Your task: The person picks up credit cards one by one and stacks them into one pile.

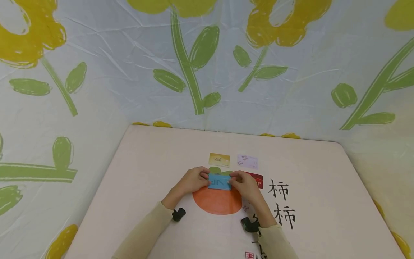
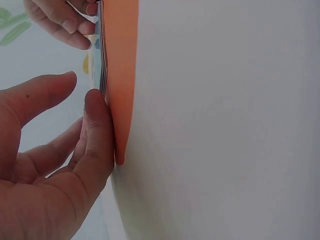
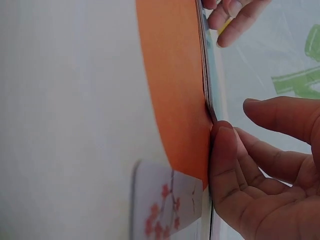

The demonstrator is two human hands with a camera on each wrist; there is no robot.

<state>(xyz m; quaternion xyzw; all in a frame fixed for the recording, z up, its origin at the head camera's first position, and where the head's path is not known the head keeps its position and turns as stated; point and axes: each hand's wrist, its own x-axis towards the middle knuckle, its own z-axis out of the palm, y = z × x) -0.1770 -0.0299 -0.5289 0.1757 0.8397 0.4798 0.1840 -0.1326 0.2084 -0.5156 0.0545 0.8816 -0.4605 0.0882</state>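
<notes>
A small stack of plastic cards with a blue card (image 1: 219,182) on top lies between both hands over the printed orange fruit. In the left wrist view the layered edge of the stack (image 2: 103,55) shows close against the tablecloth. My left hand (image 1: 194,179) touches its left end with a fingertip; another digit stands apart from it. My right hand (image 1: 245,184) touches the right end likewise, with a gap between its digits in the right wrist view. A red card (image 1: 258,180) lies partly hidden behind the right hand.
A gold card (image 1: 219,159) and a lavender card (image 1: 248,161) lie beyond the hands. A pale card with pink blossoms (image 3: 167,200) sits near the right wrist. The pink tablecloth (image 1: 155,154) bears black characters. A flowered curtain (image 1: 123,90) surrounds the table.
</notes>
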